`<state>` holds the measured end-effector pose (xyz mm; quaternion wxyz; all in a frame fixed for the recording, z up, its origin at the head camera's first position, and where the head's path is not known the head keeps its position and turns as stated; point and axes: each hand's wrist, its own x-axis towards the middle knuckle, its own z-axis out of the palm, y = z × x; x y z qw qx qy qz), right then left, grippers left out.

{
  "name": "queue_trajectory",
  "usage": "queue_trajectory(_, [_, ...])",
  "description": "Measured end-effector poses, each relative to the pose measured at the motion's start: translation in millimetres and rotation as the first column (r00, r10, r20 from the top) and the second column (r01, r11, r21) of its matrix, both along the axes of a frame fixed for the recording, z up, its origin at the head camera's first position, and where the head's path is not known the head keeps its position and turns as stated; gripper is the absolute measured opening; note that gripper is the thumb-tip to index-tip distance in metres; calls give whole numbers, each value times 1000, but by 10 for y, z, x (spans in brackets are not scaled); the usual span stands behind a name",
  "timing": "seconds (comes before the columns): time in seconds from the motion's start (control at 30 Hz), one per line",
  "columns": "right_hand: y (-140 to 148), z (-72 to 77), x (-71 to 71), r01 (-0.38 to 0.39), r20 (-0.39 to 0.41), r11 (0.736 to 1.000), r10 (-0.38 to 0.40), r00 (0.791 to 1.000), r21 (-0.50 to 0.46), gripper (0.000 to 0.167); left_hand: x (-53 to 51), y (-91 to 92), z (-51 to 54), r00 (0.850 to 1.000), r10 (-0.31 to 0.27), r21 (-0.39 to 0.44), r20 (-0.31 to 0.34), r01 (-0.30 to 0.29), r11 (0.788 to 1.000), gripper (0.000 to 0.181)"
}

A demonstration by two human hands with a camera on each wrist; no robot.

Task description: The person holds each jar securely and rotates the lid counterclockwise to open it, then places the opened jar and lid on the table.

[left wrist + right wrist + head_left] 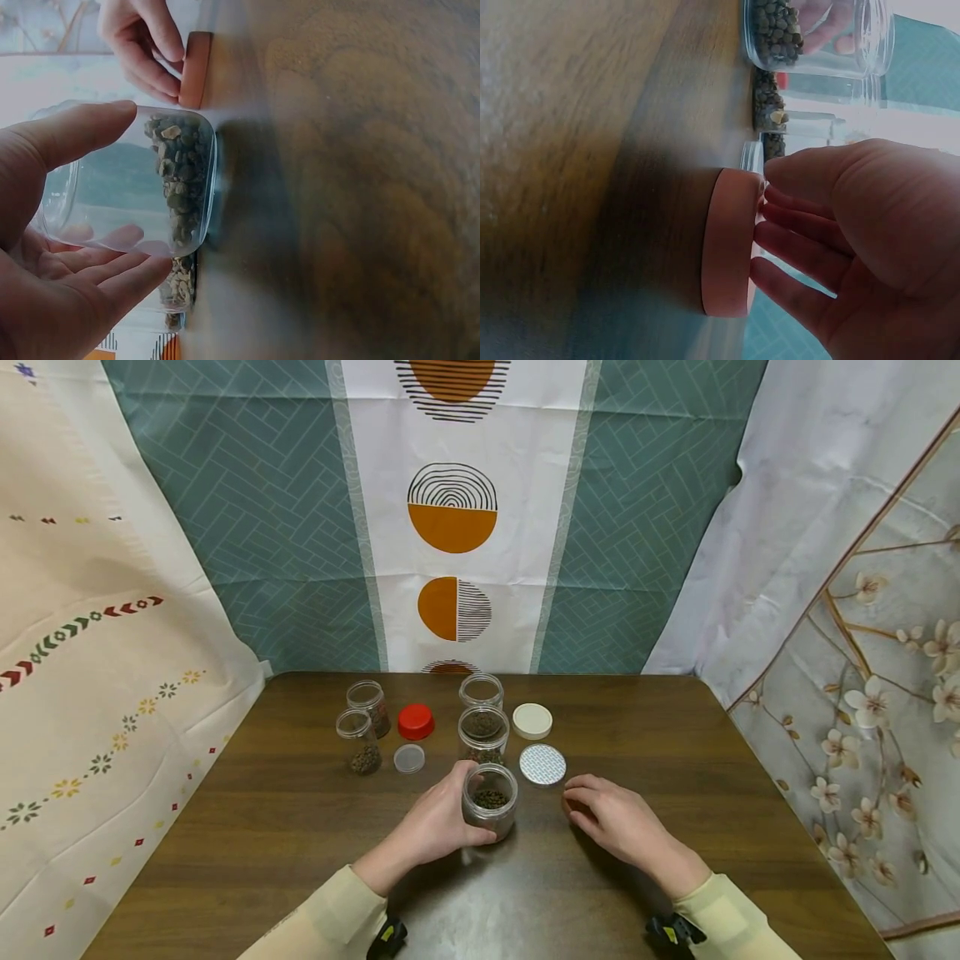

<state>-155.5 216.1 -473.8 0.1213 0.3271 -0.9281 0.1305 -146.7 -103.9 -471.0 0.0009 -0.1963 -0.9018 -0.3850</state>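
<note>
My left hand grips a clear jar around its side, thumb on the near side and fingers behind. The jar stands upright without a lid, small dark pebbles in its bottom. To its right, my right hand is lowered over an orange-pink lid lying flat on the table. In the right wrist view its fingertips touch the lid's top and the thumb is at the edge. The hand mostly hides this lid in the head view. Right behind the gripped jar stands another open pebble jar.
A third open jar ends that row. Two more open jars, a front one and a rear one, stand at the left. On the table lie a red lid, a translucent lid, a cream lid and a white patterned lid.
</note>
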Motion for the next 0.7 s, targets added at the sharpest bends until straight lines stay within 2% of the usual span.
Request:
queue_trajectory(0.4, [-85, 6, 69, -94, 69, 995, 95, 993, -12, 25, -31, -14, -31, 1000, -15, 0, 14, 15, 1000, 93])
queue_trajectory(0.57, [-135, 8, 98, -142, 53, 990, 142, 988, -11, 23, -33, -26, -26, 1000, -22, 2, 20, 22, 1000, 93])
queue_trajectory(0.7, [-174, 17, 118, -164, 71, 986, 164, 984, -6, 25, -34, -39, -27, 999, -25, 1, 22, 25, 1000, 93])
